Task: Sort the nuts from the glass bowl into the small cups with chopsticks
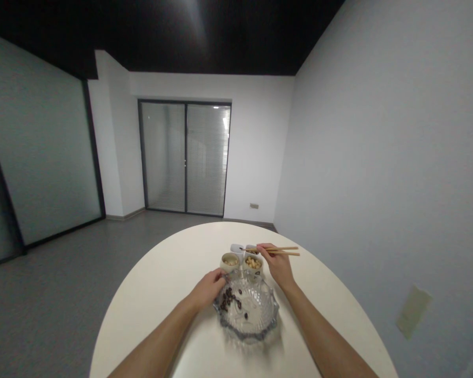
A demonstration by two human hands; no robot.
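My right hand (275,263) is closed round a pair of wooden chopsticks (287,251). Their tips reach left over the white dish (235,248) at the back, where a small dark bit shows at the tips. My left hand (209,289) grips the left rim of a scalloped clear glass bowl (256,333). Several dark brown beans (228,297) lie in that bowl, mostly on its left side. Behind the bowl stand a cup of pale pieces (230,260) and a cup of tan nuts (253,262). A second white dish (250,247) is partly hidden by my right hand and the chopsticks.
Everything stands on a round cream table (153,304). A white wall (362,157) rises close on the right. Beyond the table are grey floor (71,294), a glass sliding door (186,157) with blinds, and frosted glass panels (43,157) on the left.
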